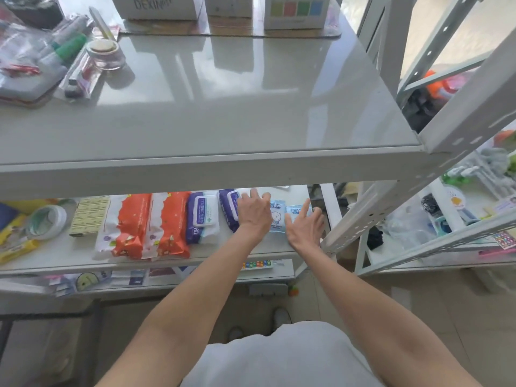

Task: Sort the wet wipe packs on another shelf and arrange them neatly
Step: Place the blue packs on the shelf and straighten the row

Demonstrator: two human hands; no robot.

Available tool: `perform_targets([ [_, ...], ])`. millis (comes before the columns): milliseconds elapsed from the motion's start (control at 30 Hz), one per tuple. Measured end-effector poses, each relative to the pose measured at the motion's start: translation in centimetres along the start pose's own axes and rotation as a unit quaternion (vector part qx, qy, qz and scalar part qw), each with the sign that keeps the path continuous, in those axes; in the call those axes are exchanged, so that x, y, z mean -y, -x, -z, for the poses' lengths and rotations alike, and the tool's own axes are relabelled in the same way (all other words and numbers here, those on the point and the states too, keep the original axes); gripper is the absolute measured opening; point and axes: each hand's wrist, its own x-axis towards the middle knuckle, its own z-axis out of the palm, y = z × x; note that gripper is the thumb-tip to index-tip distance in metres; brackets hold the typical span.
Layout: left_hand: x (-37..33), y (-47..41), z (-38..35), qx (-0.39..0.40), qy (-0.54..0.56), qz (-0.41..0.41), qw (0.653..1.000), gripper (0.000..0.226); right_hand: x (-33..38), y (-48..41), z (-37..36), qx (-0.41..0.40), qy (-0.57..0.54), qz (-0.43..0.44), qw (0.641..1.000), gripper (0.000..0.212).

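On the lower white shelf (69,255) wet wipe packs lie side by side in a row: two orange-and-white packs (131,224) (171,222), then two purple packs (202,216) (227,208), then two small light-blue packs (278,216) (296,210). My left hand (252,212) rests flat, fingers spread, over the right purple pack and the edge of the first blue pack. My right hand (305,223) lies flat with fingers apart on the second blue pack, near the shelf's right end. Neither hand grips a pack.
A tape roll (47,222), a yellowish box (88,216) and yellow packets (14,238) sit left of the row. The upper shelf (223,107) overhangs it, carrying bagged markers (64,48), a small jar (104,53) and boxes (159,7). A perforated metal upright (371,216) stands just right of my right hand.
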Motion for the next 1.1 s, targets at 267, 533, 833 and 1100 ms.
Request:
perform_targets([
  [267, 6.0, 1.3, -3.8, 0.081, 0.046, -0.026, 0.995, 0.056, 0.8, 1.5, -2.7, 0.064, 0.047, 0.076, 0.994, 0.075],
  [533, 5.5, 3.6, -4.7, 0.053, 0.041, -0.013, 0.998, 0.065, 2.1, 1.3, -3.6, 0.076, 0.03, 0.061, 0.995, 0.075],
  [833, 2.4, 4.5, -5.6, 0.073, 0.034, -0.061, 0.995, 0.066, 0.9, 1.0, -3.3, 0.069, -0.002, 0.068, 0.995, 0.068],
  [1100, 3.4, 4.4, -4.9, 0.094, 0.019, -0.087, 0.992, 0.061, 1.1, -0.3, -3.2, 0.075, -0.012, 0.067, 0.995, 0.069],
])
